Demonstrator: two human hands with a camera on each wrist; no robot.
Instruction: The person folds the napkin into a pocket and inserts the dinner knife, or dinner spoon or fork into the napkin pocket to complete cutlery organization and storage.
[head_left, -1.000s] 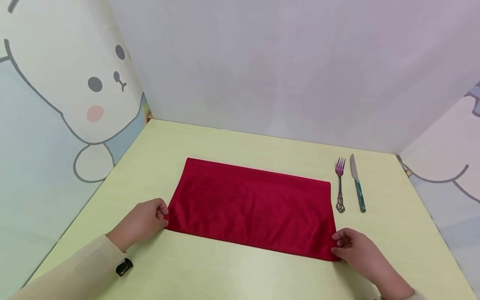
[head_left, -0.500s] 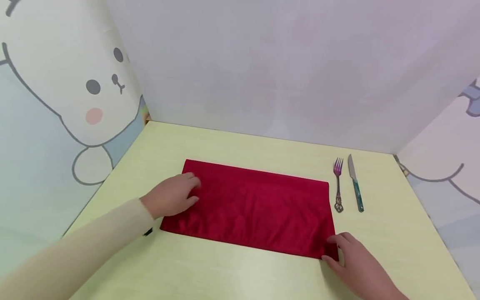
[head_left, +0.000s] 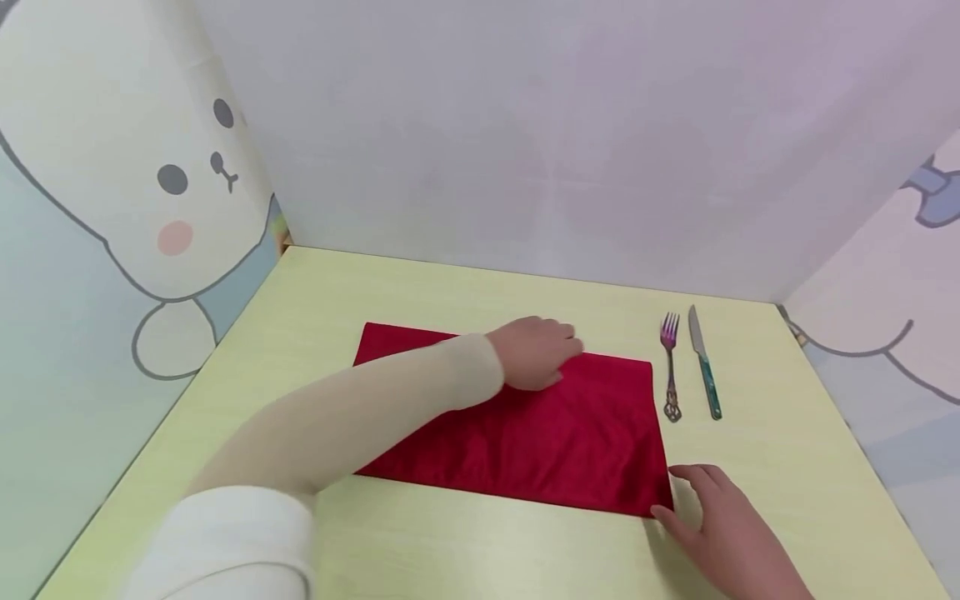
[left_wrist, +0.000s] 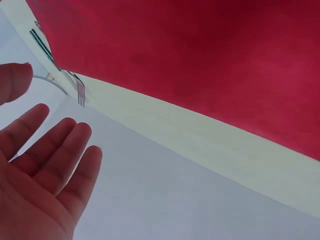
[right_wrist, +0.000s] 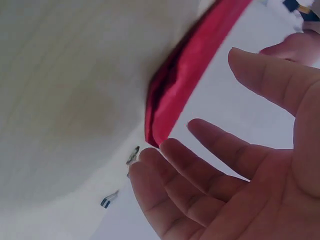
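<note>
A red satin cloth [head_left: 570, 442], folded into a long rectangle, lies flat on the pale yellow table [head_left: 450, 550]. My left hand [head_left: 534, 353] is over the cloth's far half, fingers pointing right toward the fork; in the left wrist view its fingers are spread and relaxed with nothing between them. The left sleeve covers part of the cloth's left side. At the near right corner of the cloth, my right hand [head_left: 723, 529] has its thumb and index tips right at the edge. The right wrist view shows those fingers relaxed and holding nothing.
To the right of the cloth lie a fork [head_left: 671, 367] with ornate handle and a knife [head_left: 705, 362] with green handle, side by side, tips away from me. A pale fabric wall [head_left: 525, 167] stands behind the table, with cartoon-printed panels [head_left: 180, 208] at both sides.
My left hand has let go of the near left corner and swung across the cloth to the right. My right fingers have loosened from the near right corner and stay beside it.
</note>
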